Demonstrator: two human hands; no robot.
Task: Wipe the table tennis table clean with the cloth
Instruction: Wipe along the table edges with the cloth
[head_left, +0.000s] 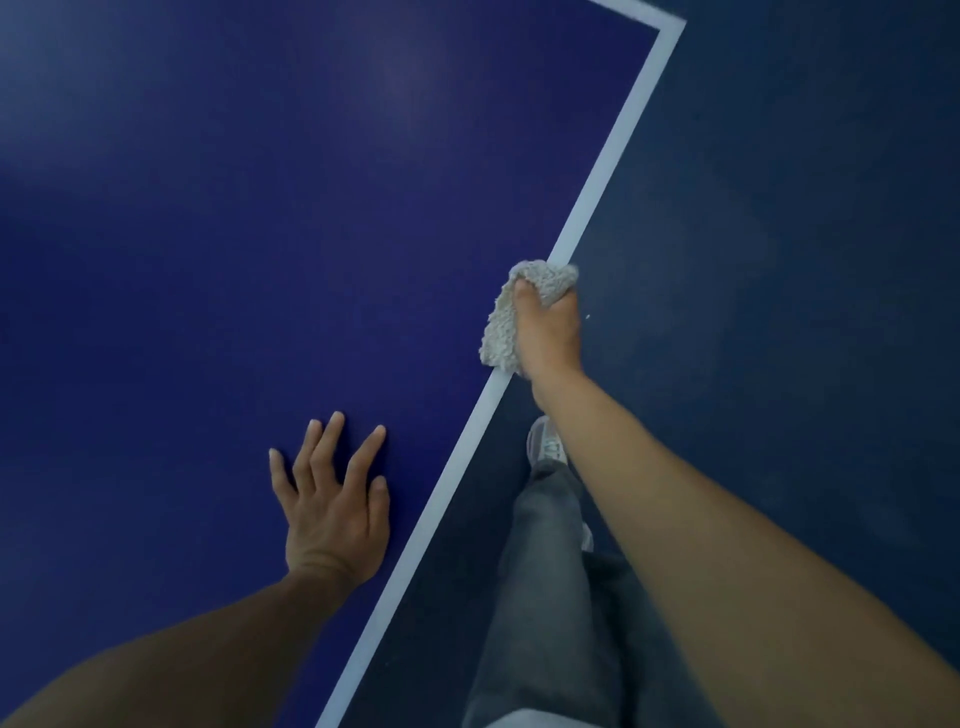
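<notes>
Going from the left: the left grip (332, 504) is lying palm-down on the blue counter (234, 208), fingers straight and fanned apart, holding nothing. It's sitting well below and to the left of the right grip, a little way in from the counter's edge.

Next over, the white edge line (613, 156) is running diagonally. It's passing just right of the left grip, going up under the right grip, and carrying on to the counter's corner far above it.

The cloth (498, 332), a pale nubbly thing, is sitting right on that white line at the counter's edge. It's all bunched up, spilling out on the left side of the right grip and puffing up over the top of it.

The right grip (548, 332) is curling around the cloth and squeezing the bunch, with the thumb digging into the upper part. The other fingers are wrapping round the far side, so I can't really make them out.

Directly below the right grip, partly under the forearm, a light shoe (545, 444) and a grey trouser leg (545, 571) are showing. The dark floor (779, 260) is taking up everything to the right of it.
</notes>
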